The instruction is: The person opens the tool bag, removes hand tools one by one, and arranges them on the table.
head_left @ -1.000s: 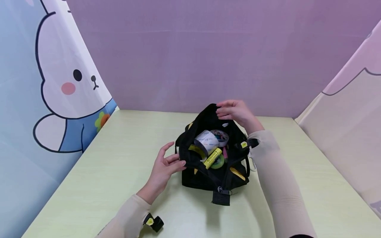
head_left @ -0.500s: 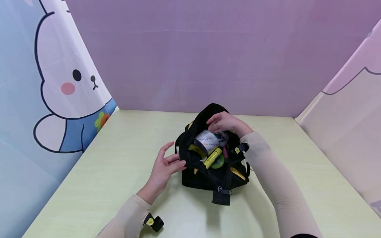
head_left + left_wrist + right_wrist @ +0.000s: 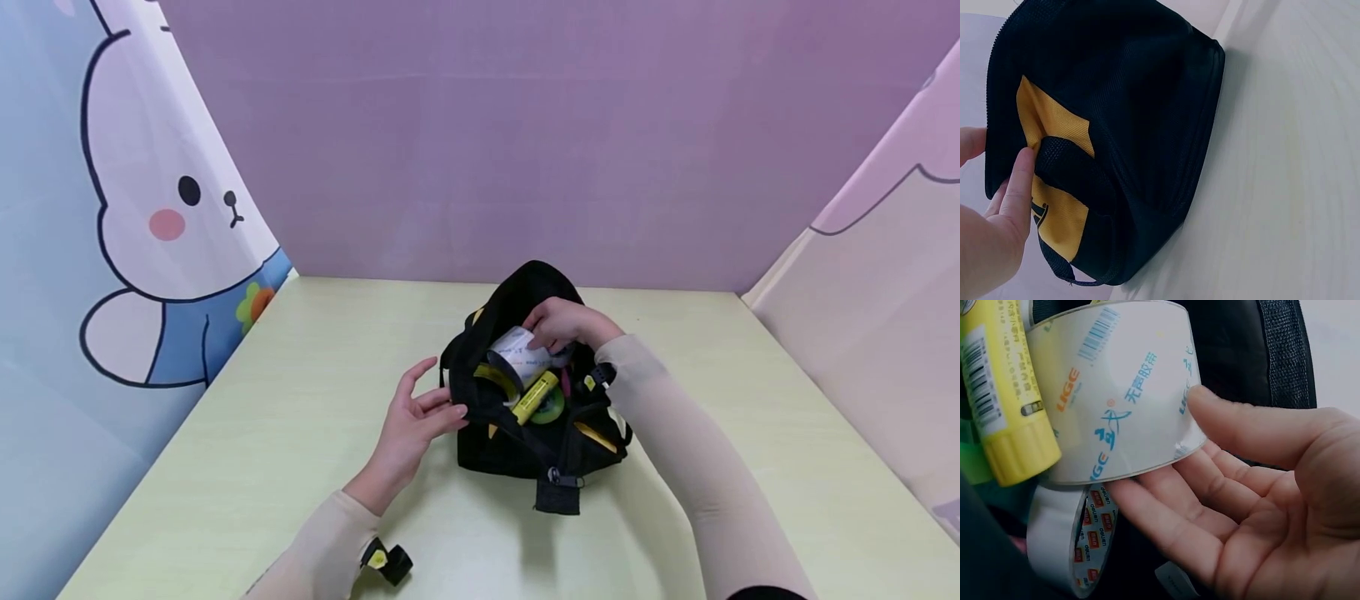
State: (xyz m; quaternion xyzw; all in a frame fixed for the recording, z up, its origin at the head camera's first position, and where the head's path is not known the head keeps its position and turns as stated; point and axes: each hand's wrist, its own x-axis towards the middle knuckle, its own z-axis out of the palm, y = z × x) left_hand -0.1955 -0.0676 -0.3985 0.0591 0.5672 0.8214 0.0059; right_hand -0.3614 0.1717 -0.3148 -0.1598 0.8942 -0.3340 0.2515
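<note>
A black zip bag [image 3: 495,454] with yellow patches stands on the table, its mouth gaping. My left hand [image 3: 405,429] pinches its left rim; in the left wrist view, fingers [image 3: 1017,194] lie against the yellow patch [image 3: 1060,222] outside. Inside the bag, my right hand [image 3: 566,323] grips a wide roll of clear tape [image 3: 1125,394], thumb on its edge and fingers beneath. A yellow glue stick [image 3: 1013,406] leans against that roll. Below it sits a narrower white tape roll [image 3: 1054,534]. A green tape roll [image 3: 551,408] shows near the glue stick, partly hidden.
The pale table [image 3: 337,333] surrounds the bag. Behind rises a purple backdrop [image 3: 480,142], with printed cloth panels on both sides. A strap tab with a zip pull [image 3: 557,479] hangs at the bag's front. A fabric handle [image 3: 1075,169] loops from its side.
My right hand has gone from the bag's back rim down and left into the bag, and now grips the wide clear tape roll. The left hand stays at the rim.
</note>
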